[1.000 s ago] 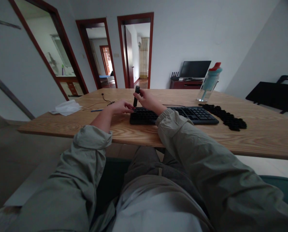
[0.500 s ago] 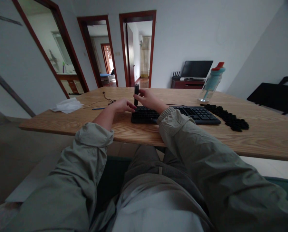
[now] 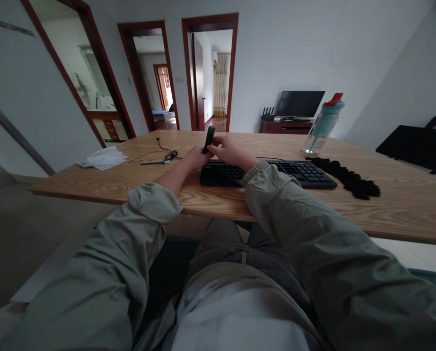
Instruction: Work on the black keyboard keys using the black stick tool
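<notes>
A slim black object (image 3: pixel 209 138), perhaps a small case or stick, stands tilted above the back left edge of a black keyboard (image 3: pixel 298 174); its exact kind cannot be made out. My left hand (image 3: pixel 196 158) is closed around its lower part, with most of the fingers hidden. On its right side, the fingers of my right hand (image 3: pixel 232 150) pinch the same object low down. The right forearm and cuff cross over the keyboard and cover part of its keys.
A white cloth or tissue (image 3: pixel 104 158), a blue pen-like stick (image 3: pixel 154 163) and a coiled dark cable (image 3: pixel 171 155) lie to the left. On the right stand a water bottle (image 3: pixel 325 124) and a bumpy black strip (image 3: pixel 349 179). The wooden table's front edge (image 3: pixel 214 210) is near my lap.
My left hand has moved right and up from the keyboard's left corner and closed on the black object. The object, upright before, now leans to the right.
</notes>
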Demonstrator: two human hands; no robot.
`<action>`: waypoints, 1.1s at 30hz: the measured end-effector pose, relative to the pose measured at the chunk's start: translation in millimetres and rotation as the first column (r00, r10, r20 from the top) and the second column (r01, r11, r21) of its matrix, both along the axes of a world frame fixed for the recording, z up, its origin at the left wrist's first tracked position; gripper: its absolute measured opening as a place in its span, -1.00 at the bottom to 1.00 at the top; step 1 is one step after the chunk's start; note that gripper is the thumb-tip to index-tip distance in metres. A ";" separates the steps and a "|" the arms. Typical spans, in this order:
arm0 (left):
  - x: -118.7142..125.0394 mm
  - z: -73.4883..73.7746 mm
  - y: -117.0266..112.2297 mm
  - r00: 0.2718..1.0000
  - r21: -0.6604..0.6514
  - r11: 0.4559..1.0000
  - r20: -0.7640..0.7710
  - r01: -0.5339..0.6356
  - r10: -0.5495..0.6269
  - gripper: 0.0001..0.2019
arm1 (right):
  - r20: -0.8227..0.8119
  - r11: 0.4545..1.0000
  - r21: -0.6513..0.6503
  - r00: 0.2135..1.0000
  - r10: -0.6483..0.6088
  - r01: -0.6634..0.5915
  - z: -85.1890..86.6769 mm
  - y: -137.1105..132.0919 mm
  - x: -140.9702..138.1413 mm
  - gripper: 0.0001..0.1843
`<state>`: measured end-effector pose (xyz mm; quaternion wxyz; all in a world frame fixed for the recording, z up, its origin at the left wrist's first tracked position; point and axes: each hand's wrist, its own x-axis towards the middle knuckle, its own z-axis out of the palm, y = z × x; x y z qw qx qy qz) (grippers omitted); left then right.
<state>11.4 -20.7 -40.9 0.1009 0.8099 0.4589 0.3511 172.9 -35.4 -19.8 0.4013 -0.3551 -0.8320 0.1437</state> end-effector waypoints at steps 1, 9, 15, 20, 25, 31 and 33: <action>2.6 -1.7 -0.2 0.999 -0.002 0.999 0.017 -0.045 0.045 -0.66 | -0.023 0.998 0.007 0.998 -0.057 0.057 -4.8 0.0 3.7 -0.72; 19.7 -12.8 -7.5 0.938 -0.012 0.943 0.099 -0.331 0.331 -0.65 | 0.270 0.971 0.089 0.933 -0.238 0.222 -36.7 -11.5 20.5 -0.71; 24.0 -18.0 -12.7 0.909 0.003 0.910 0.063 -0.414 0.413 -0.61 | 0.437 0.958 0.189 0.855 -0.279 0.216 -35.7 -25.8 15.2 -0.69; 22.0 -21.1 -10.0 0.876 -0.023 0.883 0.121 -0.469 0.468 -0.57 | 0.470 0.961 0.199 0.842 -0.264 0.190 -37.2 -27.5 14.6 -0.67; 20.7 -20.8 -9.8 0.850 -0.043 0.863 0.154 -0.503 0.504 -0.54 | 0.449 0.966 0.210 0.863 -0.232 0.150 -39.3 -25.0 15.1 -0.66; 23.4 -18.5 -14.0 0.848 -0.053 0.858 0.133 -0.512 0.514 -0.52 | 0.459 0.974 0.171 0.862 -0.213 0.150 -39.7 -22.3 14.2 -0.64; 23.8 -18.4 -15.1 0.848 -0.039 0.856 0.123 -0.515 0.515 -0.53 | 0.452 0.976 0.167 0.868 -0.205 0.143 -39.9 -21.2 13.9 -0.61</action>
